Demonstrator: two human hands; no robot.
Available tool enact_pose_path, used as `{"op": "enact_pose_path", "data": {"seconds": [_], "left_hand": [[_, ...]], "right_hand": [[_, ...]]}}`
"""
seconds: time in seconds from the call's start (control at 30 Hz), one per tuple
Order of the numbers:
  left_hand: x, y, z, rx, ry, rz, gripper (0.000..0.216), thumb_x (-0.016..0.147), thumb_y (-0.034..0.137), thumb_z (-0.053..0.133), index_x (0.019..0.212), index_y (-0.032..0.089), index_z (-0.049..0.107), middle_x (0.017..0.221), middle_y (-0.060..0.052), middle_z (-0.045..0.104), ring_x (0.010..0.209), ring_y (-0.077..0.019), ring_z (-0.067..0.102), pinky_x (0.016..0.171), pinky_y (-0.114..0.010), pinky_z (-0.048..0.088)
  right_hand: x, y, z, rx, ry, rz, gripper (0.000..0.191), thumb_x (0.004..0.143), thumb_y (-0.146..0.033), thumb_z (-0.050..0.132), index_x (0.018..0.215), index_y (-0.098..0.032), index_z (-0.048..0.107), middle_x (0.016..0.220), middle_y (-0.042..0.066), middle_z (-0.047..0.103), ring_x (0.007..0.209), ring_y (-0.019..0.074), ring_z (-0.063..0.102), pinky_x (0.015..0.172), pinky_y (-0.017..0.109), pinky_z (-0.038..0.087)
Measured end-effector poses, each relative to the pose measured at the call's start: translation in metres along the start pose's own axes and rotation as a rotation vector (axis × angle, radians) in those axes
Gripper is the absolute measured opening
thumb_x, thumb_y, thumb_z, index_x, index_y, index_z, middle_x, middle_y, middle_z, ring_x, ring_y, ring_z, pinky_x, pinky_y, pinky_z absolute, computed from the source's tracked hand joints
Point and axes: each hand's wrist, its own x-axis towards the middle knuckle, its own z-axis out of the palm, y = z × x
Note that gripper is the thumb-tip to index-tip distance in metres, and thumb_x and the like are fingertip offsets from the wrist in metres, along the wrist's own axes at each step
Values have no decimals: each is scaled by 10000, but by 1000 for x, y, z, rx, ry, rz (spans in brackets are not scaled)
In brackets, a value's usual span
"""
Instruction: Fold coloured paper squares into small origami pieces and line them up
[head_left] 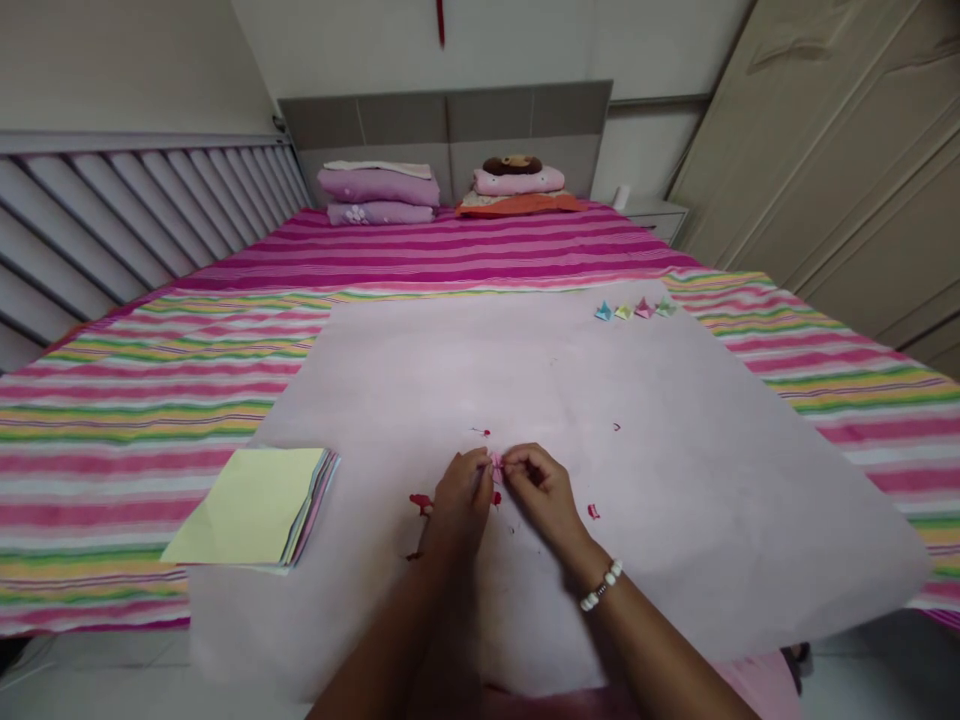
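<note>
Between my two hands is a small pink piece (496,467) that looks like folded paper. My left hand (466,490) pinches its left side between thumb and fingers. From the right, my right hand (541,482) pinches its other edge; a beaded bracelet (601,586) circles that wrist. Red scraps (421,502) lie left of my left hand, and another red bit (593,511) lies right of my right hand. A thin strand with a red end (486,433) rests just beyond my fingertips. Fine details of the pink piece are too small to make out.
A large pale sheet (405,370) covers the middle of the striped bed (112,420). At left lies a stack of coloured paper (255,500), yellow on top. Several small folded paper shapes (643,308) stand in a row at the far right. Folded bedding (379,190) sits by the headboard.
</note>
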Motion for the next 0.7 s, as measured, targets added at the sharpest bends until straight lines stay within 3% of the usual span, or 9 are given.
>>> {"op": "enact_pose_path", "data": {"seconds": [0.07,0.17,0.37,0.53,0.7], "left_hand": [[0,-1,-1,30,13,22,146,834,134,488,849,205,614,970,-56,683,972,-200,630,967,-428,438],[1,0,-4,32,48,17,117,802,122,509,808,193,602,942,-69,647,942,-200,611,862,-376,489],[3,9,-9,-40,44,-95,107,738,92,510,748,190,552,785,-22,576,752,-164,571,703,-300,482],[5,14,-7,-29,36,-141,147,688,64,495,740,191,547,748,-11,583,724,-165,570,675,-293,471],[5,14,-4,1,12,-79,209,686,32,469,748,190,591,785,-18,581,739,-158,575,666,-280,473]], "right_hand": [[0,2,1,0,2,17,68,807,-214,558,763,-202,609,718,9,586,640,147,528,577,264,440],[-1,4,1,-13,5,20,67,797,-201,561,754,-200,612,747,15,595,664,151,534,593,266,438],[-3,6,-1,17,18,40,84,792,-170,545,789,-201,623,794,24,604,717,167,555,640,282,441],[-3,3,-3,35,14,52,131,811,-157,515,821,-211,635,828,33,609,756,178,562,669,296,457],[-3,0,-4,38,17,2,201,811,-119,475,761,-219,641,849,42,601,801,190,567,717,330,464]]}}
